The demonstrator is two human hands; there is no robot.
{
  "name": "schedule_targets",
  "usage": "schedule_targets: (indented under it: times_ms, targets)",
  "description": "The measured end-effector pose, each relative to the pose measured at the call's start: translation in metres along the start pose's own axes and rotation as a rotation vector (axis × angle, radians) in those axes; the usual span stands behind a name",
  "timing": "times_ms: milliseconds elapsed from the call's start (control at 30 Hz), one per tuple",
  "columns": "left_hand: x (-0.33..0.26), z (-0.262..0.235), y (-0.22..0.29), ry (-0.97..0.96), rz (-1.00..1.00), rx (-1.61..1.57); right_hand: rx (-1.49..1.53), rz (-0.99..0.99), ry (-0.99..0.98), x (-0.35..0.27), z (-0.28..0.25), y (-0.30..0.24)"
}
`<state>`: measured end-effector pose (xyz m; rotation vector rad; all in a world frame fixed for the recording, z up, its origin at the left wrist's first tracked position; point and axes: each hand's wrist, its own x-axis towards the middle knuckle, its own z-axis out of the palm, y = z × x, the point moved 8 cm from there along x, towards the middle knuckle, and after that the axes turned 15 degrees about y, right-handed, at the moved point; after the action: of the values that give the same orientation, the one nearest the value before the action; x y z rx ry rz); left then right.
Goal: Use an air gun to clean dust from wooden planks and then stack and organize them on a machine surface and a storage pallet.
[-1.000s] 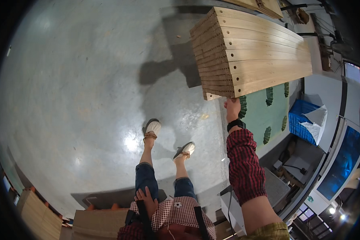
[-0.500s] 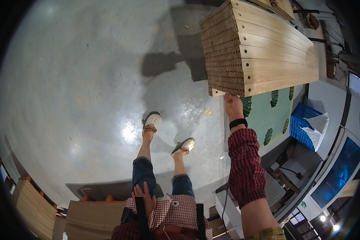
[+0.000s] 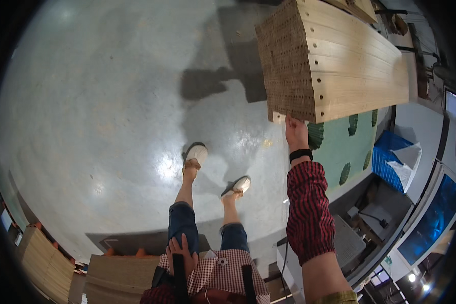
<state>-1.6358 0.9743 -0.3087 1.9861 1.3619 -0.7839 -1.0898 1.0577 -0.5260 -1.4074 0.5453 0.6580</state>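
A tall stack of pale wooden boards [image 3: 359, 66], with round holes along their ends, stands at the upper right. My right hand [image 3: 296, 134] reaches to its near edge, the fingers closed at the lower corner of the nearest board [image 3: 278, 117]. The fingertips are partly hidden against that board. My right arm is stretched out in a red and black striped sleeve cover, with a dark band at the wrist. My left hand [image 3: 183, 252] lies flat with its fingers stretched, on my thigh beside the checked apron [image 3: 223, 271], holding nothing.
Under the stack is a light green surface [image 3: 334, 152] with dark green leaf shapes. To the right are a blue basket [image 3: 385, 152] with white material and a lit screen [image 3: 430, 218]. More stacked boards [image 3: 119, 278] stand at the lower left. The floor [image 3: 96, 126] is smooth grey.
The whole view has shifted slightly, with the stack and basket now a little farther right. My right hand keeps its place at the stack's near edge; the left hand stays on my thigh.
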Motion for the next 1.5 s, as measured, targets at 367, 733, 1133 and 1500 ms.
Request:
schedule_targets:
  times_ms: [367, 733, 1133, 1500]
  targets:
    - [0.003, 0.007, -0.003, -0.010, -0.051, -0.040, -1.262, -0.728, -0.142, -0.036, 0.028, -0.011]
    - [0.010, 0.006, 0.006, -0.022, -0.061, -0.034, -0.177, 0.049, -0.053, -0.004, -0.017, 0.031]
    - [0.011, 0.026, 0.010, 0.000, -0.076, -0.099, -0.135, 0.002, -0.102, 0.063, -0.030, 0.039]
    - [0.015, 0.019, 0.023, 0.050, -0.003, -0.002, -0.256, 0.143, -0.236, 0.029, -0.042, 0.053]
